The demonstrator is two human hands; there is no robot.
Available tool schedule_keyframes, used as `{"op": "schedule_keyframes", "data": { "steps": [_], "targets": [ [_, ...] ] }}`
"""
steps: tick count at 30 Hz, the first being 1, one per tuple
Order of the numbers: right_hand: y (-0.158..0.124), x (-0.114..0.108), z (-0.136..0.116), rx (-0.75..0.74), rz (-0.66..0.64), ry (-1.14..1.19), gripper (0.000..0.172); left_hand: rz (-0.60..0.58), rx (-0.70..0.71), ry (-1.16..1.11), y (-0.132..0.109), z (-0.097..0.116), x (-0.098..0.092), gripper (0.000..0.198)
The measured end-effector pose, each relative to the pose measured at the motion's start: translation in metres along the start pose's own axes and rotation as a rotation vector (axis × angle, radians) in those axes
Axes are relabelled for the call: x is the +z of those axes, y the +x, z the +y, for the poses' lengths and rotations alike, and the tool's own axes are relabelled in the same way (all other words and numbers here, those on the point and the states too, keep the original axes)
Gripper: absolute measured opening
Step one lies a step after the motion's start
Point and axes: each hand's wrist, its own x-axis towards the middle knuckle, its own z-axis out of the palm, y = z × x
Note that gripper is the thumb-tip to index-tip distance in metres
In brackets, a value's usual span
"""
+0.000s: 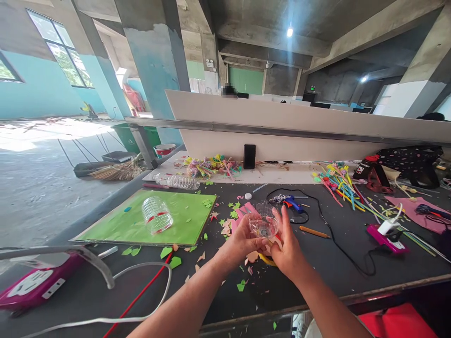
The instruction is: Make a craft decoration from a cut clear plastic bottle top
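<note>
Over the near middle of the dark table, my left hand (pixel 242 238) and my right hand (pixel 289 249) hold a transparent cut piece of plastic bottle (pixel 263 227) between them. The left fingers and thumb grip its left side. On the other side, my right thumb and fingers press against it, with the upper fingers pointing up. Beneath the hands lie pink paper (pixel 244 211) and part of something yellow (pixel 268 259), mostly hidden. Left of them, a ribbed bottle section (pixel 157 215) with red marks rests on a green sheet (pixel 112 220).
Paper scraps (pixel 175 262) litter the table. A blue glue gun (pixel 291 203), a brown stick (pixel 314 232) and a pink power strip (pixel 387 238) are to the right. A phone (pixel 249 156) leans at the back. Another bottle (pixel 176 181) lies back left; pipe-cleaner flowers (pixel 213 166) are beside it.
</note>
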Motion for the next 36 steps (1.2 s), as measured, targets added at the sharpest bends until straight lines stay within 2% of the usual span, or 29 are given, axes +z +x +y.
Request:
{"op": "schedule_keyframes", "data": {
  "steps": [3, 8, 11, 15, 19, 23, 28, 31, 36],
  "targets": [
    [0.005, -0.014, -0.01, -0.035, 0.051, 0.022, 0.079, -0.048, -0.013, 0.034, -0.003, 0.004, -0.002, 0.069],
    [0.011, -0.044, -0.046, -0.071, 0.186, 0.141, 0.043, -0.271, -0.097, 0.197, -0.009, 0.009, -0.002, 0.062],
    [0.008, -0.055, -0.068, -0.077, 0.066, 0.12, 0.038, -0.387, -0.093, 0.245, -0.011, 0.011, 0.0, 0.059],
    [0.002, -0.059, -0.092, -0.105, -0.204, -0.152, 0.037, -0.462, -0.14, 0.319, -0.012, 0.008, 0.0, 0.059],
    [-0.001, -0.059, -0.102, -0.178, -0.312, -0.411, 0.042, -0.487, -0.154, 0.393, -0.013, 0.004, -0.003, 0.064],
    [0.0, -0.058, -0.099, -0.213, -0.325, -0.516, 0.026, -0.474, -0.108, 0.485, -0.015, 0.001, -0.005, 0.066],
    [0.001, -0.055, -0.093, -0.249, -0.298, -0.602, 0.007, -0.468, -0.085, 0.643, -0.017, 0.003, -0.005, 0.068],
    [0.001, -0.052, -0.091, -0.261, -0.245, -0.616, 0.007, -0.468, -0.096, 0.718, -0.017, 0.006, -0.003, 0.069],
    [0.001, -0.048, -0.086, -0.284, -0.183, -0.645, 0.011, -0.445, -0.084, 0.702, -0.018, 0.008, 0.0, 0.076]
  ]
}}
